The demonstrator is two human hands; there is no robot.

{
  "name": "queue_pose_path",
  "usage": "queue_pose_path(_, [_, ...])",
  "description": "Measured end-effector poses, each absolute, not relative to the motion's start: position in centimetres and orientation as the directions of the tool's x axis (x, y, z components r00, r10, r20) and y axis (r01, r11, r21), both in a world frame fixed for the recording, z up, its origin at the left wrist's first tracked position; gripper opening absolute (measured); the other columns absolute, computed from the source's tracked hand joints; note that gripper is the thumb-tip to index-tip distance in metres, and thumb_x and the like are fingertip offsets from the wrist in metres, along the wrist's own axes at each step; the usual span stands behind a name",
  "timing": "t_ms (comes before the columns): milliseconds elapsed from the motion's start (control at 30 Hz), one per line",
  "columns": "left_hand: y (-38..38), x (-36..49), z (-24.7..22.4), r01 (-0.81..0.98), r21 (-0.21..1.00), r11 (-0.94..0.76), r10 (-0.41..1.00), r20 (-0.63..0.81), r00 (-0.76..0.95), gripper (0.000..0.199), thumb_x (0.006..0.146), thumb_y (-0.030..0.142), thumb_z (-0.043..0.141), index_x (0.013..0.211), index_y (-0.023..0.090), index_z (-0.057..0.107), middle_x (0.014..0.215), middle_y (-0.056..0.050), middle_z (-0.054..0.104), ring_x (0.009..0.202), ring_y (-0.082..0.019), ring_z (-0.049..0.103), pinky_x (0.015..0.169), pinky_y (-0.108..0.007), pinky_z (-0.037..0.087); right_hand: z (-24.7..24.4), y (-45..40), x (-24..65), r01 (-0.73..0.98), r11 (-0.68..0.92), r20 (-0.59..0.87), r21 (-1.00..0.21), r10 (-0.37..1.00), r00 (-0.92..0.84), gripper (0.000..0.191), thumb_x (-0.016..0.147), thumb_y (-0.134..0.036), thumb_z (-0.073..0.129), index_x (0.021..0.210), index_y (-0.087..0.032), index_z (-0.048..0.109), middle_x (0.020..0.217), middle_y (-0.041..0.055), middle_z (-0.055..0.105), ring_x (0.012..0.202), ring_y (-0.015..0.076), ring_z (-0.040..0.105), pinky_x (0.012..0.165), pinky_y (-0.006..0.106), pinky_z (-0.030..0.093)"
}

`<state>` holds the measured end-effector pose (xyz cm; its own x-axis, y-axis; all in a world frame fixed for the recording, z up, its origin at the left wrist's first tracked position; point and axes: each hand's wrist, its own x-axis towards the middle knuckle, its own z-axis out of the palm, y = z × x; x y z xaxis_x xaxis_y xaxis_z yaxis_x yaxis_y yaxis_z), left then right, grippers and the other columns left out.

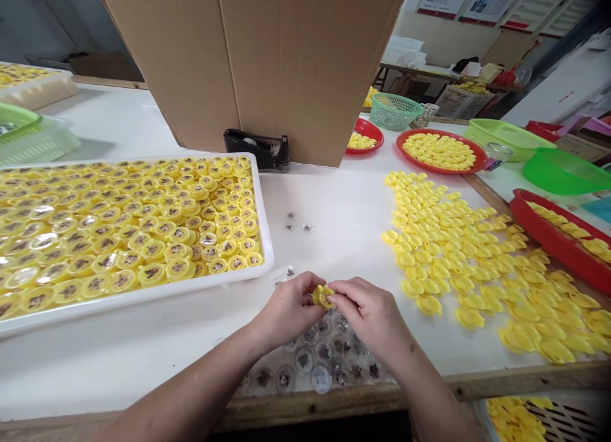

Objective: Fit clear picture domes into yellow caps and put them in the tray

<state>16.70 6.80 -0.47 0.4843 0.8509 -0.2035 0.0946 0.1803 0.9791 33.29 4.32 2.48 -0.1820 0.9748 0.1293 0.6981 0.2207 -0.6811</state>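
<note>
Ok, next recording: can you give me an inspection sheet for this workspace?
Surface: white tabletop with a wooden front edge.
Job's things: the left hand and right hand hold a yellow plastic piece in their fingers, above clear round discs with pictures. Nearby are loose yellow pieces and a white tray of assembled yellow caps.
Clutter: black tape dispenser beside a cardboard box.
Grippers: none, bare hands only.
Cables: nothing seen.
Surroundings: a red plate of yellow pieces, a green basket, wall posters.
</note>
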Motion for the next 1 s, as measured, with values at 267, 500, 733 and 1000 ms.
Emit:
queue_pose_path(267, [6.7,16.7,-0.2,-0.063,0.949,0.31,0.832,-0.238,0.501,0.039,0.068,0.014,0.067,0.105,0.017,0.054,0.096,-0.007,0.065,0.083,-0.017,0.063,0.073,-0.029,0.05,2.8,3.6,32.8,0.727,0.245,0.172,-0.641,0.969,-0.175,0.022,0.077,-0.017,0.063,0.098,-0.024,0.063,0.086,0.0033,0.067,0.075,0.0192,0.064,0.068,0.031,0.05])
queue_pose_path(500, [7.0,16.7,0.7,-0.23,0.803,0.55,0.755,-0.361,0.547,0.036,0.07,0.034,0.074,0.095,0.011,0.064,0.091,-0.006,0.065,0.076,-0.011,0.06,0.072,-0.023,0.048,3.0,3.6,33.7,0.688,0.255,0.166,-0.68,0.967,-0.195,0.027,0.077,-0.013,0.062,0.101,-0.025,0.061,0.095,0.0011,0.07,0.082,0.0187,0.067,0.074,0.031,0.052])
queue_pose_path(733, [6.7,16.9,0.3,-0.218,0.792,0.57,0.754,-0.398,0.523,0.051,0.067,0.039,0.076,0.109,0.013,0.062,0.087,-0.005,0.066,0.071,-0.011,0.06,0.072,-0.027,0.049,3.5,3.5,33.6,0.703,0.345,0.23,-0.622,0.939,-0.257,0.027,0.076,-0.006,0.062,0.099,-0.021,0.064,0.096,0.0036,0.065,0.086,0.0175,0.063,0.074,0.029,0.05])
queue_pose_path(1000, [6.7,17.1,0.1,-0.225,0.833,0.505,0.801,-0.355,0.483,0.047,0.068,0.04,0.074,0.103,0.011,0.063,0.092,-0.007,0.066,0.075,-0.013,0.06,0.072,-0.03,0.05,3.1,3.5,33.5,0.732,0.262,0.212,-0.629,0.964,-0.162,0.031,0.072,-0.006,0.067,0.099,-0.019,0.062,0.088,0.0014,0.067,0.071,0.0155,0.063,0.066,0.028,0.05])
